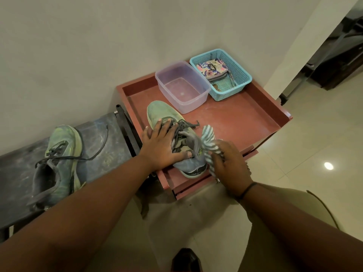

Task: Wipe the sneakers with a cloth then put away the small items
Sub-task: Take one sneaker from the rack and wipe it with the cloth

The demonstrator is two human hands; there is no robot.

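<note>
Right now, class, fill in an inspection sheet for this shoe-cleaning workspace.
Surface: red tray-top table, dusty.
Job's things: sneaker on table; second sneaker on dark bench; striped cloth.
Clutter: clear tub, empty; blue basket holding floral pouch.
Hands: left hand rests on the table sneaker; right hand grips cloth.
Cables: nothing seen.
Surroundings: pale wall, tiled floor.

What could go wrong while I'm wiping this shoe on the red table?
The sneaker has its heel over the red table's near edge; only the left hand pressing on its laces steadies it, so a hard wipe might tip it off. The striped cloth in the right hand could snag the loose laces.
</note>
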